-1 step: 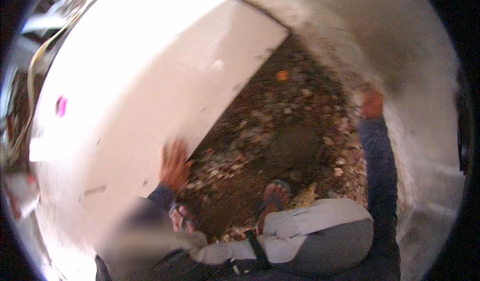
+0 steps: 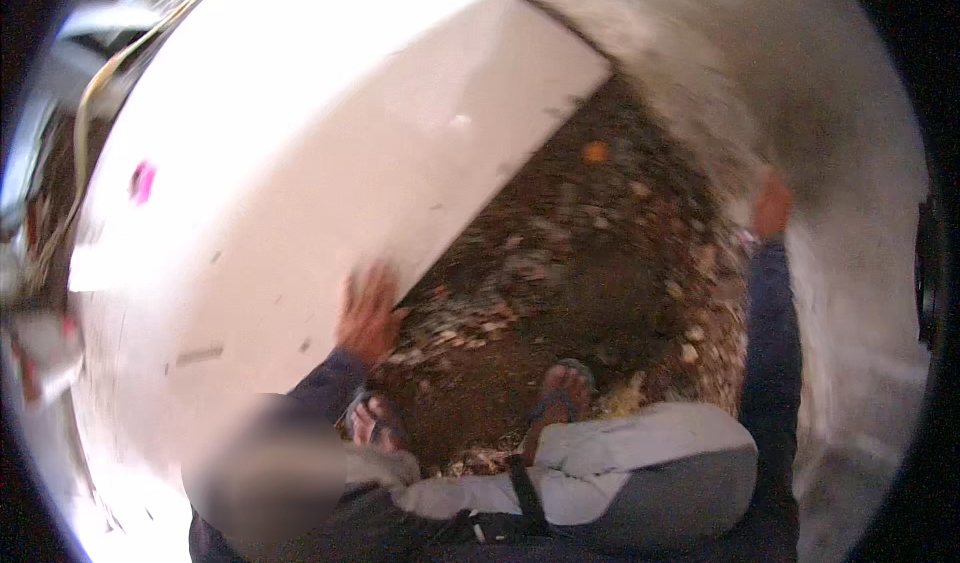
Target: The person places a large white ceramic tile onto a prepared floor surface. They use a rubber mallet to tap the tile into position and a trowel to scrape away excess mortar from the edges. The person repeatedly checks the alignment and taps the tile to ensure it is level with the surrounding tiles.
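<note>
My left hand [image 2: 368, 315] rests open on a large white panel [image 2: 420, 163], fingers spread near its straight edge above the dirt ground [image 2: 565, 293]. My right hand [image 2: 770, 206] touches the rough pale wall [image 2: 840, 133] on the right; its fingers are smeared by blur, so I cannot tell whether they are open or closed. My sandaled feet [image 2: 565, 388] stand on the dark soil between panel and wall, which has scattered pale bits and a small orange scrap [image 2: 596, 152]. A small pink mark [image 2: 142, 182] shows on the panel's left part.
A pale cord [image 2: 95, 93] runs along the far left beside grey and white clutter [image 2: 45, 358]. The wall curves down the whole right side. My bent legs [image 2: 640, 443] fill the lower middle, and a blurred round shape [image 2: 265, 463] covers the lower left.
The panel, ground and wall sit slightly farther right in the view. My left hand appears a little higher and further right, still on the panel; my right hand is still at the wall.
</note>
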Demonstrator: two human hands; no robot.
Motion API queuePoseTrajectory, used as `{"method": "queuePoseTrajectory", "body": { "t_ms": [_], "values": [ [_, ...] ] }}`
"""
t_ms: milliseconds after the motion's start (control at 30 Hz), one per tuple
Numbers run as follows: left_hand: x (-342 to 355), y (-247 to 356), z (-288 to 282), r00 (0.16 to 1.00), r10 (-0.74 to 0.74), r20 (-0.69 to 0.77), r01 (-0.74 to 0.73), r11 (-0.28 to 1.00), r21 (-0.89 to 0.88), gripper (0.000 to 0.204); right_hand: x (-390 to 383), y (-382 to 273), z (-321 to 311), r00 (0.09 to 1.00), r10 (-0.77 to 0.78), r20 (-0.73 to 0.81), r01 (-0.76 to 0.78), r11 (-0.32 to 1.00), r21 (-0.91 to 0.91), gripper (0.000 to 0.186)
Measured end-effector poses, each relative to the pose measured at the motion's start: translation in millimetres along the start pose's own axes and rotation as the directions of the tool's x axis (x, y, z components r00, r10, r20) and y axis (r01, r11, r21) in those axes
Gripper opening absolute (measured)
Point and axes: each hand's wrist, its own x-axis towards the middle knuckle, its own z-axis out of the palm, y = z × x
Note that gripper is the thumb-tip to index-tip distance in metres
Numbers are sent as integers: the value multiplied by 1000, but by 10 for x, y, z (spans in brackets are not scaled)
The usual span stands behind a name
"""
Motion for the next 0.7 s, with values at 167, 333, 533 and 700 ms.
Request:
{"method": "queuePoseTrajectory", "body": {
  "t_ms": [167,333,533,700],
  "values": [
    [27,-13,-20,999,-29,-35,28,999,-35,63,-470,99,298,991,110,74,-120,982,146,46],
    [264,-316,22,954,-231,-190,232,973,-17,67,-1246,-1076,608,910,-233,342,60,892,447,42],
    [323,-166,-47,952,-243,-185,239,970,-39,73,-1193,-1790,367,643,-687,339,543,721,430,44],
    [281,-287,-52,958,-238,-161,239,971,-10,76,-669,-2318,204,579,-769,271,628,633,452,48]
  ]
}}
